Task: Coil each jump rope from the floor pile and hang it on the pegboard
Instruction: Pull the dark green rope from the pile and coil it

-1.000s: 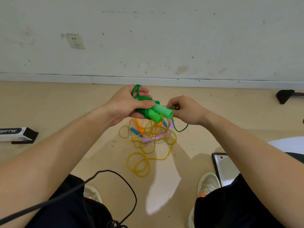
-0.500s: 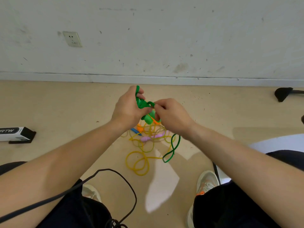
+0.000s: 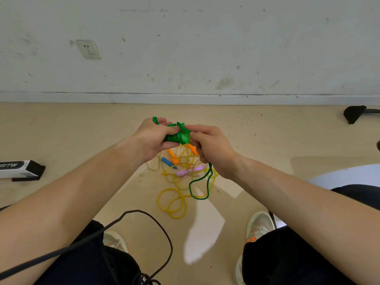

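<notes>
A green jump rope (image 3: 178, 137) is bundled up between my two hands above the floor. My left hand (image 3: 153, 138) grips the coiled bundle and its green handles. My right hand (image 3: 209, 148) pinches the rope at the bundle's right side, and a loose green loop (image 3: 200, 185) hangs down from under it. On the floor below lies the pile of ropes (image 3: 181, 175): yellow cord with orange, blue and pink handles, tangled together. The pegboard is out of view.
A white wall with a socket (image 3: 88, 49) runs behind the pile. A black-and-white box (image 3: 19, 169) lies at the left. A black stand foot (image 3: 354, 114) sits at the far right. A black cable (image 3: 148, 223) loops near my knees and shoes.
My right hand went from pulling the rope end at the right to closing in on the bundle. The free green loop now hangs lower beneath my right hand.
</notes>
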Demonstrator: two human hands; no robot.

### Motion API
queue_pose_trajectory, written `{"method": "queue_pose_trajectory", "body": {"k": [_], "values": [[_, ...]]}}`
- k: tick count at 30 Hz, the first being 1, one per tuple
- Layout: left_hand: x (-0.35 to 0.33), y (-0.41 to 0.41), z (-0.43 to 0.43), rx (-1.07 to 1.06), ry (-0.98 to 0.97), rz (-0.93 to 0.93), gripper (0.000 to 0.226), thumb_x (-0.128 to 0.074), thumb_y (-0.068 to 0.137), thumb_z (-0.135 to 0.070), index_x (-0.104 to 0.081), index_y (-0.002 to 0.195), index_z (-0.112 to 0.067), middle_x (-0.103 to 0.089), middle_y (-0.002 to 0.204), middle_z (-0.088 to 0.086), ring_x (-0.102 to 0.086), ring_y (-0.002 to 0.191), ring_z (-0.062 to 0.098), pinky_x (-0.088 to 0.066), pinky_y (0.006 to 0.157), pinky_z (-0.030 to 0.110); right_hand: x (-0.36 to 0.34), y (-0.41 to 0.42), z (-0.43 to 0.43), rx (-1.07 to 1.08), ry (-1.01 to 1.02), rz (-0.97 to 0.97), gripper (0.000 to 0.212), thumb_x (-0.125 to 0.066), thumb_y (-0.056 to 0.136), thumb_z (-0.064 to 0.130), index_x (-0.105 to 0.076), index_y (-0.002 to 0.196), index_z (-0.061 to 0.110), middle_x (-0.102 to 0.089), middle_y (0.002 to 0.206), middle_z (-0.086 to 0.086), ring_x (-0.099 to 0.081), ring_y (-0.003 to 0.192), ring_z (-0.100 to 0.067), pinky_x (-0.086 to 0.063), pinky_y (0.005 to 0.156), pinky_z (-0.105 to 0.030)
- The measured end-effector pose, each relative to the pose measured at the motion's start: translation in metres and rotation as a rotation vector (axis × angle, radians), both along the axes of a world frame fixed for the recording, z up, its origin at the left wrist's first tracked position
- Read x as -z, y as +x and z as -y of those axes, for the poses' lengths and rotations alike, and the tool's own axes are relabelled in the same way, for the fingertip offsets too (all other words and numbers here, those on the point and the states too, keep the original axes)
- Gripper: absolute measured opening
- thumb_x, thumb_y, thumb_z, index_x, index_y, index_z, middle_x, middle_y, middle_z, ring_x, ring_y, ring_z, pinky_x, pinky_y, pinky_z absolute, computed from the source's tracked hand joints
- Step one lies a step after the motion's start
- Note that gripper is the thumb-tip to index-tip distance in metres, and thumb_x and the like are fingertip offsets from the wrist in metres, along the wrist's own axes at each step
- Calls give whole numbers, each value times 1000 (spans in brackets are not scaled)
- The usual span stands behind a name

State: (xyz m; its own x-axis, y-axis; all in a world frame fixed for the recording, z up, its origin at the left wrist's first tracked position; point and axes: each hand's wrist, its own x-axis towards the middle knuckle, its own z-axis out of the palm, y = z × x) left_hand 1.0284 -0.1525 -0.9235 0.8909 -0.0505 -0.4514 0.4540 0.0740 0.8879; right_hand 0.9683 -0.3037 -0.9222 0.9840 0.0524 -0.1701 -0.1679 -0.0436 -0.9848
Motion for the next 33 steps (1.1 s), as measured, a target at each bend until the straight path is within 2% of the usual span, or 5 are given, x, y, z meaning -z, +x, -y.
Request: {"method": "queue_pose_trajectory", "body": {"k": [7,11,21,27,33], "values": [[-10,-1,-3,-55,-131,-68,7,-61,87,-2,-58,92,0,-53,101,14,-66,82,27,-61,81,44,2,-8,-11,-145,-584,348,44,-41,98,7,-57,138,18,-60,79,-2,-59,70,-25,-48,64,-36],[-8,-6,0,-87,-78,-45,66,-89,72,-14,-54,125,5,-60,114,12,-72,91,22,-62,75,38,9,-15,-15,-240,-805,457,45,-41,101,13,-43,146,14,-53,95,-4,-55,96,-31,-45,81,-44],[-19,-1,-7,-172,-121,-6,54,-78,82,-3,-49,127,-1,-64,110,14,-73,87,21,-61,61,28,11,-10,-3,-82,-441,276,20,-51,102,18,-69,106,26,-60,77,-10,-52,59,-2,-43,46,-9],[-24,-2,-8,-45,-124,-28,7,-71,87,-7,-68,92,-6,-72,77,6,-73,67,16,-58,58,23,25,10,11,-191,-517,220,20,-57,97,33,-71,82,31,-63,83,-18,-49,63,-11,-51,57,-38],[-28,1,-15,181,-70,-1,22,-68,88,-8,-66,109,-12,-71,96,6,-73,74,16,-60,63,25,15,25,37,-250,-597,155,45,-67,91,42,-62,67,3,-40,52,8,-37,46,-4,-27,48,-18]]}}
